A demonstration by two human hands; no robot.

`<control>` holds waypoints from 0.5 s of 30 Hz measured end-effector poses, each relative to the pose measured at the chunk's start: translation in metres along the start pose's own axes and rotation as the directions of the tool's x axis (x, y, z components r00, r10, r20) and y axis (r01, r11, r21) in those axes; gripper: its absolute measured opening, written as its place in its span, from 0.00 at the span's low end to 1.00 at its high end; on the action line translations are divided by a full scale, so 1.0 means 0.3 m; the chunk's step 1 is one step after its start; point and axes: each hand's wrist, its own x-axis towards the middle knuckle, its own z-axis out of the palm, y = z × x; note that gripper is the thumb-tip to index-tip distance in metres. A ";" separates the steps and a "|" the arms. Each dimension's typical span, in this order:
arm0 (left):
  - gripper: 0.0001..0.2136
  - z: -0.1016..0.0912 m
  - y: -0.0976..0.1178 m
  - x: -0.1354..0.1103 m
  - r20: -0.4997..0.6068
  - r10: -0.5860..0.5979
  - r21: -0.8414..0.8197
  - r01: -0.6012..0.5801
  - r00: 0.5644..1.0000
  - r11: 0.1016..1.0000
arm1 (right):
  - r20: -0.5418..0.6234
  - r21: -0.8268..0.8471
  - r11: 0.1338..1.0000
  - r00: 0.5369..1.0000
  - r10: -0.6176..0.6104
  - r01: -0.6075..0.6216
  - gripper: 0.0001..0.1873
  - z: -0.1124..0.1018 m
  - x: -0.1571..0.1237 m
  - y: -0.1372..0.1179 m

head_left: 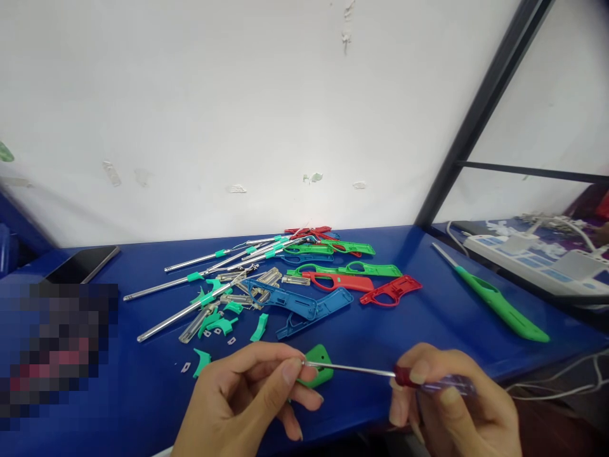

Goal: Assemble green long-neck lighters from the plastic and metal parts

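Observation:
My right hand (451, 393) is closed around the handle of a screwdriver (356, 369), which has a red collar and a clear purplish grip. Its metal shaft points left. At the shaft's tip, the thumb and forefinger of my left hand (259, 387) pinch together; any small part between them is hidden. Just behind the tip shows a green lighter casing (320, 374) with small holes, partly covered by my left fingers. I cannot tell whether those fingers hold it. Beyond my hands lie blue casing halves (290, 298), a red casing half (392, 291) and teal triggers (259, 327).
Metal lighter tubes (176, 315) and clear fuel tanks (195, 324) are heaped at centre-left. A whole green lighter (504, 301) lies on the right. Beside it stands a white power strip (514, 257) with cables. A phone (83, 263) rests at left on the blue table (375, 330).

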 end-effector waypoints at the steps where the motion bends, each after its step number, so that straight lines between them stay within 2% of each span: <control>1: 0.20 0.000 0.001 0.001 -0.003 0.004 0.001 -0.004 1.000 1.000 | 0.001 -0.001 1.000 1.000 0.005 -0.005 0.12 -0.002 0.000 0.000; 9: 0.20 -0.003 0.011 0.003 -0.005 0.029 0.053 -0.029 1.000 0.998 | 0.015 -0.035 0.999 0.999 -0.032 0.032 0.12 -0.004 0.002 -0.001; 15: 0.19 -0.002 0.010 0.002 0.004 0.084 0.089 -0.084 0.996 0.992 | -0.019 -0.068 0.997 0.999 0.046 -0.047 0.14 -0.013 -0.002 -0.001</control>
